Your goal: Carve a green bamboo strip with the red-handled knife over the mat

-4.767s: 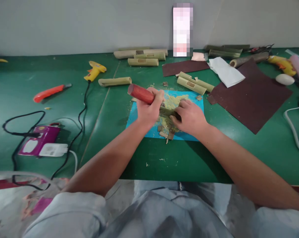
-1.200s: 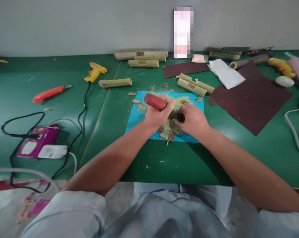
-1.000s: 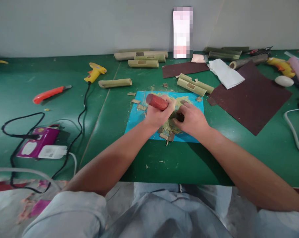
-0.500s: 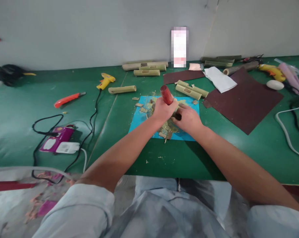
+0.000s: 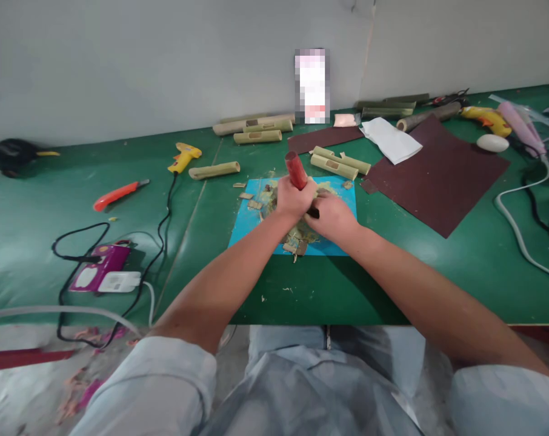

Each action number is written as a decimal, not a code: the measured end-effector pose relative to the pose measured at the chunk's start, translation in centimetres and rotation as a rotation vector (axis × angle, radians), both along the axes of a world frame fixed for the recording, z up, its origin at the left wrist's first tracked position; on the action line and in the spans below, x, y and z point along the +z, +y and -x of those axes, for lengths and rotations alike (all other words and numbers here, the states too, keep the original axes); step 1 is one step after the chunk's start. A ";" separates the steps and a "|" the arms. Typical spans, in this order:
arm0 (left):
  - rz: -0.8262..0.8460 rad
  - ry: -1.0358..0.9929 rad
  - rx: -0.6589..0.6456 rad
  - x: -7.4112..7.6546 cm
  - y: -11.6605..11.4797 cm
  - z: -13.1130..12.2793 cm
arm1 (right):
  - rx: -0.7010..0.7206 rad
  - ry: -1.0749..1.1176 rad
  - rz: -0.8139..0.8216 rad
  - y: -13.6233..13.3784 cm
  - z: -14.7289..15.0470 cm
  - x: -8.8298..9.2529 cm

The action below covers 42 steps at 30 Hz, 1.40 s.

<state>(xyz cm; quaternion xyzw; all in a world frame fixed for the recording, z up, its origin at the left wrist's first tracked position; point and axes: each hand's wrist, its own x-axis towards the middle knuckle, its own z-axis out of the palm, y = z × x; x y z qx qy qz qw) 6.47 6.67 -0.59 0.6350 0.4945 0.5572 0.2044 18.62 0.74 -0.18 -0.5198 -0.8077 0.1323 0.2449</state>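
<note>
My left hand (image 5: 292, 200) is wrapped round the red handle (image 5: 296, 170) of a tool that stands nearly upright, leaning slightly left. Its working end is hidden beneath my fingers. Close beside it, my right hand (image 5: 334, 215) is closed round a bamboo tube (image 5: 314, 212), whose dark hollow end shows at the fingers. Both hands are over a blue mat (image 5: 245, 233) on the green table. Bamboo chips (image 5: 297, 245) and shavings lie under and around them. Several cut chips also sit at the mat's left edge.
Cut bamboo tubes (image 5: 333, 166) lie behind the mat. At left are an orange utility knife (image 5: 117, 195), a yellow glue gun (image 5: 183, 158) and a purple power strip (image 5: 106, 266) with cords. Brown sheets (image 5: 442, 194), a white cloth (image 5: 391, 140) and another yellow glue gun (image 5: 488, 121) are at right.
The whole view has shifted, so the table things appear a little farther left. Both hands keep their grips, and the red handle looks slightly more upright.
</note>
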 end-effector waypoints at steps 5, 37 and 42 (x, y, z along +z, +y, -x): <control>0.094 -0.065 -0.015 0.3 -0.2 0.4 | -0.007 -0.041 0.019 0.0 -0.1 0.2; 0.074 -0.176 -0.177 0.2 -0.7 1.5 | -0.020 -0.075 -0.037 -0.6 -0.6 0.8; 0.060 -0.178 -0.196 0.1 -0.7 1.6 | -0.020 -0.074 -0.022 -0.6 -0.6 0.9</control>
